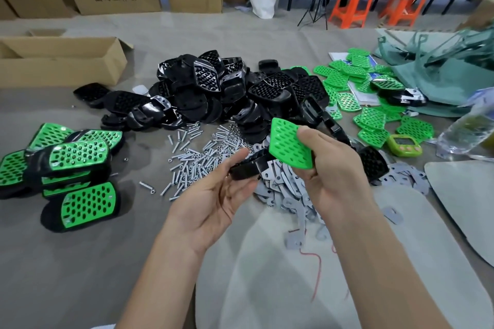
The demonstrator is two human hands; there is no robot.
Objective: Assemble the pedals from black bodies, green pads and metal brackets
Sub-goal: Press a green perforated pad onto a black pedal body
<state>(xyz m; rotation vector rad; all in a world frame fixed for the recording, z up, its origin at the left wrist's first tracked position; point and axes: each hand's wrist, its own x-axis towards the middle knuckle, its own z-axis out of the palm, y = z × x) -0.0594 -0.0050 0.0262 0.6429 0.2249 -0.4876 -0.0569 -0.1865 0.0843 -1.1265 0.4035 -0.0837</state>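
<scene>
My left hand (213,195) holds a black pedal body (247,167) by its underside, fingers curled along its edge. My right hand (331,163) pinches a green perforated pad (288,143) tilted upright just above and right of that body. Behind lies a big heap of black bodies (213,88). Loose green pads (369,115) are spread at the right. Grey metal brackets (283,189) lie in a pile under my hands, with screws and nuts (197,157) to their left. Several finished pedals (72,165) are stacked at the far left.
An open cardboard box (61,61) sits at the back left. A plastic bottle (470,128), a small green timer (405,145) and a green bag (441,67) are at the right. White sacks (294,262) lie under my forearms. Orange stools (352,2) stand far back.
</scene>
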